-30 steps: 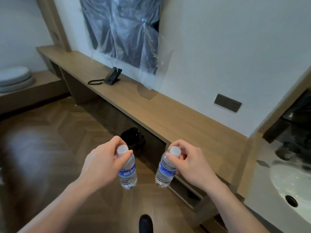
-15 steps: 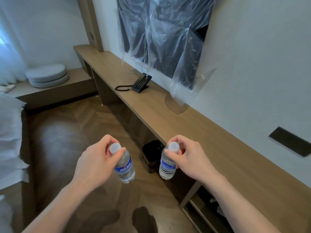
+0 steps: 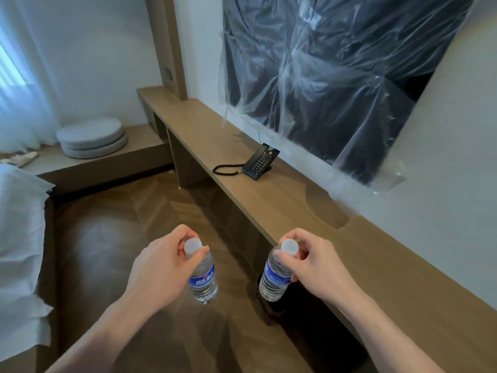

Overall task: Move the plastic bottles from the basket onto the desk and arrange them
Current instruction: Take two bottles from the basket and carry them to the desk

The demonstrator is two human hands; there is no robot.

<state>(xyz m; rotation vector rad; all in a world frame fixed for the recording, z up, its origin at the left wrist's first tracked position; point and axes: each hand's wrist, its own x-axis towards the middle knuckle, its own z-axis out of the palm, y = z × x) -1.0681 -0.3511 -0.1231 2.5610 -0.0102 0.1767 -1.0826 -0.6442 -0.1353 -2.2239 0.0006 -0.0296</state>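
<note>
I carry two small clear plastic bottles with white caps and blue labels. My left hand grips the neck of the left bottle, which hangs over the wooden floor. My right hand pinches the neck of the right bottle, held just off the front edge of the long wooden desk. Both bottles hang roughly upright, below desk height. No basket is in view.
A black telephone with a coiled cord sits on the desk near the wall. A plastic-wrapped dark screen hangs above it. Two round cushions lie on a low bench at the left; white bedding borders the left edge.
My view has swung left along the desk: the sink and wall socket have left the frame, and the phone and screen now sit closer. Both hands keep the same grip on the bottles.
</note>
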